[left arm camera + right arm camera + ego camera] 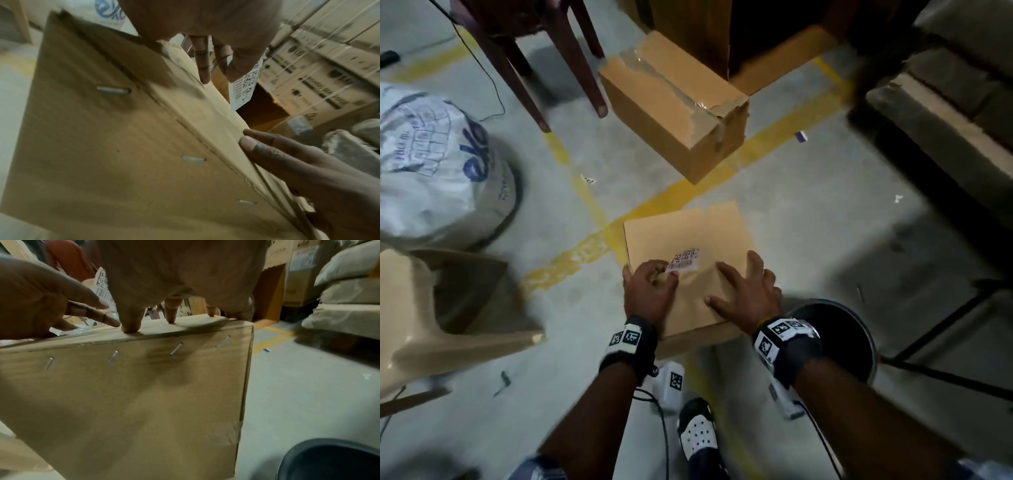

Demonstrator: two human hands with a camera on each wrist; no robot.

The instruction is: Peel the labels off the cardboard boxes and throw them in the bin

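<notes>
L hand (650,291) pinches the near edge of the white barcode label (685,261), part lifted off the top of the near cardboard box (688,236), which sits on the floor (825,240) w/ a yellow floor line under its far-left corner. R hand (748,296) lies flat on the box top, fingers spread & straight, gripping nothing. Dark bin (859,339) stands just right of the box; 2nd box (674,106), w/ torn tape, sits further off.
</notes>
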